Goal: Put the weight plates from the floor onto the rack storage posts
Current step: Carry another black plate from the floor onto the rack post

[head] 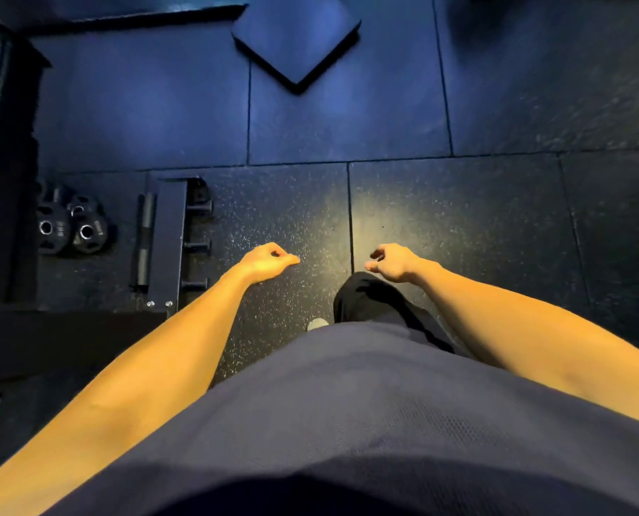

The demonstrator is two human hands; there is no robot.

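**Plates are way off to the left, both hands empty**

Biggest thing first: the rubber floor (295, 217), dark speckled tiles, runs the whole view. At the far end there's a square black pad (297, 39) lying corner-on. Along the left edge stands the rack (169, 240), a dark upright frame seen from above, with three short storage posts (197, 245) sticking out to the right of it, all bare as far as I can tell.

The weight plates (70, 227) sit left of the rack, small black ones with shiny center holes, bunched together and touching. Can't say for sure whether they lie on the floor or already hang on something, it's too dark there.

So the relation that matters: plates are left of the left hand (267, 260), with the rack between them. The left hand is clearly nearer; the right hand (394, 262) is well apart, over the person's leg. Both hands hang with fingers loosely curled, holding nothing.

My guess is the next move is a step and reach to the left, around the rack.
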